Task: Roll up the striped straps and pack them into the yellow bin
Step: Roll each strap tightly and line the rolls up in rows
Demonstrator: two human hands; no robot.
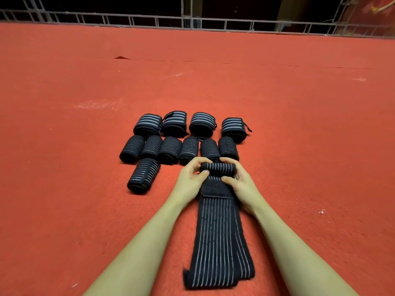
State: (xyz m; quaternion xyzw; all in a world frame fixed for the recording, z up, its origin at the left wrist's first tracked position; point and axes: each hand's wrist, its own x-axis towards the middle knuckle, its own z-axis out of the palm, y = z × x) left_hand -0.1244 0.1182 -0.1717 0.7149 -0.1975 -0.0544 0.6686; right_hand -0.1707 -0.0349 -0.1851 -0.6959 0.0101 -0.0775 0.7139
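The loose tail [218,253] of the strap is lying flat on the red mat [85,210] between my forearms, its near end doubled over and a plain black patch showing just below the roll. At its far end I am winding the roll [218,168]: my left hand [190,178] is pinching one end of it and my right hand [239,180] the other, fingers curled over the top and thumbs pressing from the near side. To do this well, I judge I should be keeping both ends level so the stripes stack squarely, and drawing the tail taut as I turn. Beyond my hands, finished rolls [181,137] are standing in rows. The yellow bin is not in view.
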